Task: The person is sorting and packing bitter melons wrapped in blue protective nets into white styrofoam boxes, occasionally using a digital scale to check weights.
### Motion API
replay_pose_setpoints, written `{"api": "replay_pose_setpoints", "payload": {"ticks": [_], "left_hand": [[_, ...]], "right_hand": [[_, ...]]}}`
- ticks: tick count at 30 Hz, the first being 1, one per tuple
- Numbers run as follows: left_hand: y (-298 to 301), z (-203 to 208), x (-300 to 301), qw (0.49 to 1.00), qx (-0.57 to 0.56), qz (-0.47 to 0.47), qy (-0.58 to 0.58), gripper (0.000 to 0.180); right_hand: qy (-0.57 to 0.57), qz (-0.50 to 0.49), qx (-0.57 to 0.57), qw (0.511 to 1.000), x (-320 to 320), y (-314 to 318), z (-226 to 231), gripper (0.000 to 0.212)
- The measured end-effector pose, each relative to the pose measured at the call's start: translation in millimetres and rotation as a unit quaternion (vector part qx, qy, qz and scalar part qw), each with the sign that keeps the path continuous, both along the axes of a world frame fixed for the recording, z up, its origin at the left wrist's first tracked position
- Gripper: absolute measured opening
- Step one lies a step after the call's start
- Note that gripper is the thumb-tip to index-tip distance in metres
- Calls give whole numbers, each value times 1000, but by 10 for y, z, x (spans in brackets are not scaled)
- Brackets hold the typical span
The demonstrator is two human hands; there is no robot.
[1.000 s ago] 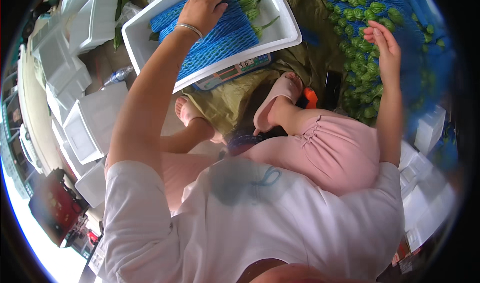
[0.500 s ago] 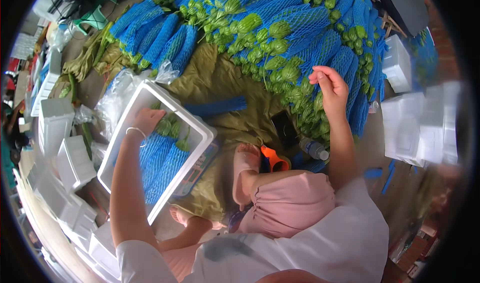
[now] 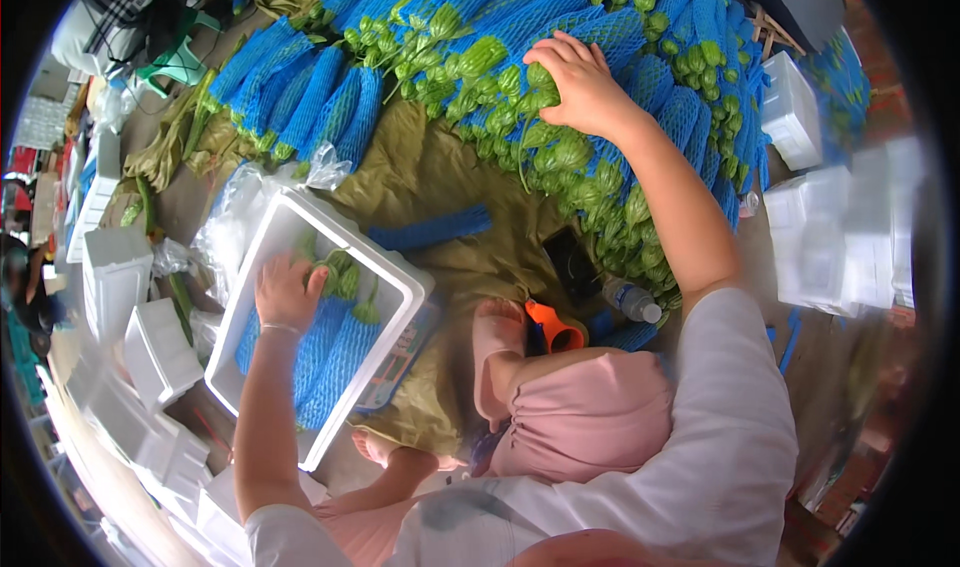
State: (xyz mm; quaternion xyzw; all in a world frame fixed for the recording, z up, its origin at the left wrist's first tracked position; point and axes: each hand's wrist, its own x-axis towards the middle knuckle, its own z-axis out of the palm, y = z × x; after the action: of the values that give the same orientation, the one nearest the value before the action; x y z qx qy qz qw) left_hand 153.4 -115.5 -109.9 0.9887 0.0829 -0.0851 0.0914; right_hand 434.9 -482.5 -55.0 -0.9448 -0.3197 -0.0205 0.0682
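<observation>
A white foam box (image 3: 405, 279) stands tilted at my left, with several green ribbed gourds in blue mesh sleeves (image 3: 345, 352) inside. My left hand (image 3: 287, 292) reaches into it, fingers extended and apart, thumb beside the green gourd ends. Whether its fingertips touch a gourd is hard to tell. Ahead of me lies a large pile of blue-sleeved gourds (image 3: 590, 152), green ends toward me. Over the pile's near edge, my right hand (image 3: 590, 92) has its thumb and fingers curved around one green gourd end (image 3: 542, 85).
A blue-sleeved gourd (image 3: 432, 227) lies alone on the brown sheet (image 3: 415, 157). Near my foot are a phone (image 3: 572, 264), a water bottle (image 3: 632, 299) and an orange tape dispenser (image 3: 556, 329). White foam boxes (image 3: 160, 352) line the left; more white boxes (image 3: 835, 237) stand right.
My right hand has swung from the air at the right, forward and left, onto a gourd end in the pile. Inside the box my left hand has shifted slightly toward me.
</observation>
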Motion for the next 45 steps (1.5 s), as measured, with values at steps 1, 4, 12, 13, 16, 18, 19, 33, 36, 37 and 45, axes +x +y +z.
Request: {"api": "replay_pose_setpoints", "payload": {"ticks": [1,4,12,13,16,18,19,33,36,37,45], "left_hand": [[-25,-14,5,998,48,26,-24,30],[-34,-299,-155,984,140,71,-79,26],[-545,382,-98,960,-40,3,-275,25],[-671,506,-91,953,-196,36,-228,23],[-985,600,35,833,-532,45,-149,24],[-1252,717,227,678,-716,134,-98,41],[-1427,753,367,583,-796,151,-62,51],[-58,1046,-712,918,-362,140,-80,66],[-34,912,-1175,965,-184,183,23,67],[-88,821,-1293,978,-148,150,2,67],[-385,458,-1782,986,-117,119,6,61]], "right_hand": [[1,8,-18,1000,-20,-60,38,69],[4,42,-22,999,-120,-209,102,68],[-136,77,-37,987,-81,-427,-61,59],[-120,73,-38,989,-77,-416,-2,56],[-151,41,76,985,-247,-468,161,52],[-210,88,197,954,-670,-308,381,52],[-201,144,275,929,-953,-201,451,47],[-39,54,-20,998,-46,-403,-459,65],[-64,36,-69,995,11,-374,-367,59],[-81,59,-52,994,5,-399,-370,57],[14,-37,594,803,-86,-763,871,36]]}}
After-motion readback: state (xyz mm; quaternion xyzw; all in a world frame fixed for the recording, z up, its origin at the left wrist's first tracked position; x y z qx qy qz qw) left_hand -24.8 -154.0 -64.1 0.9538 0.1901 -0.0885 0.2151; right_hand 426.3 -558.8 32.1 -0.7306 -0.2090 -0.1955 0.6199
